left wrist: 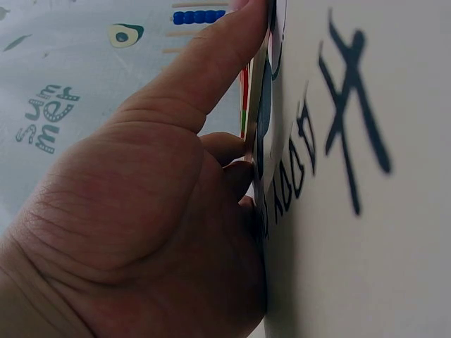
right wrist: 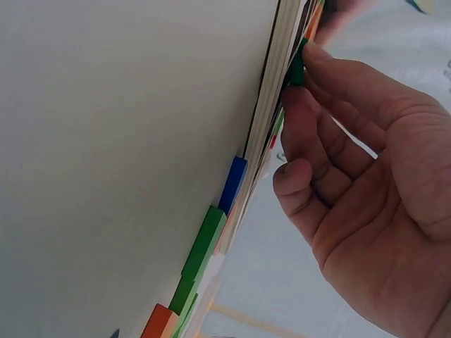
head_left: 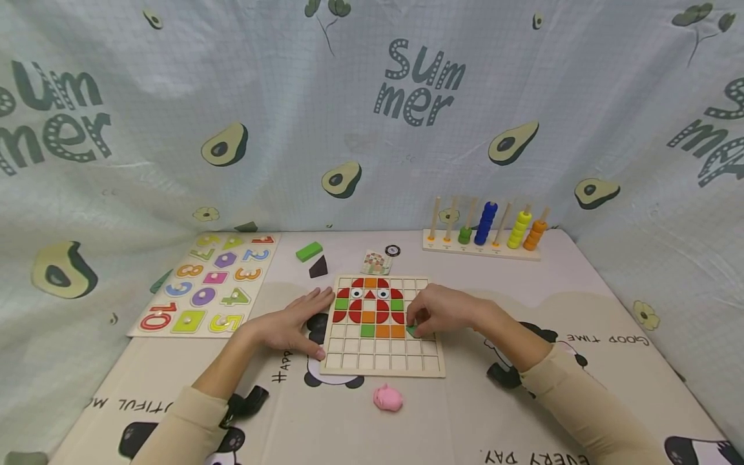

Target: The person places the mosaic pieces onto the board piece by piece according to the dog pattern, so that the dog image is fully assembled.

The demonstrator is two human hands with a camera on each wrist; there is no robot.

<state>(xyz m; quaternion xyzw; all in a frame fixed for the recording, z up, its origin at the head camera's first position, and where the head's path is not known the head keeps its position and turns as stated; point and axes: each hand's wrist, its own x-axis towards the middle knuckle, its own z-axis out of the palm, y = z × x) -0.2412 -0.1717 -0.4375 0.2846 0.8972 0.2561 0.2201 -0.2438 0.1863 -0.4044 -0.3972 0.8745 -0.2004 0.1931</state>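
A wooden grid board [head_left: 383, 361] lies on the table, with red, orange, green and white tiles forming an owl-like pattern in its upper part. My left hand [head_left: 290, 326] rests at the board's left edge, fingers extended and thumb spread along the near side. In the left wrist view, the left hand [left wrist: 141, 204] hides most of the board. Over the board's right side, my right hand [head_left: 442, 310] pinches a green tile [head_left: 411, 331] between thumb and fingers. The right wrist view shows this green tile [right wrist: 298, 65] at the fingertips of the right hand [right wrist: 373, 162], against the board.
A number puzzle board [head_left: 203, 297] lies to the left. Behind the grid board are a green block [head_left: 309, 251], a dark wedge [head_left: 318, 267], a pattern card [head_left: 376, 263] and a round black-and-white disc [head_left: 392, 250]. A peg stacker [head_left: 482, 248] stands back right; a pink pig figure [head_left: 387, 398] sits in front.
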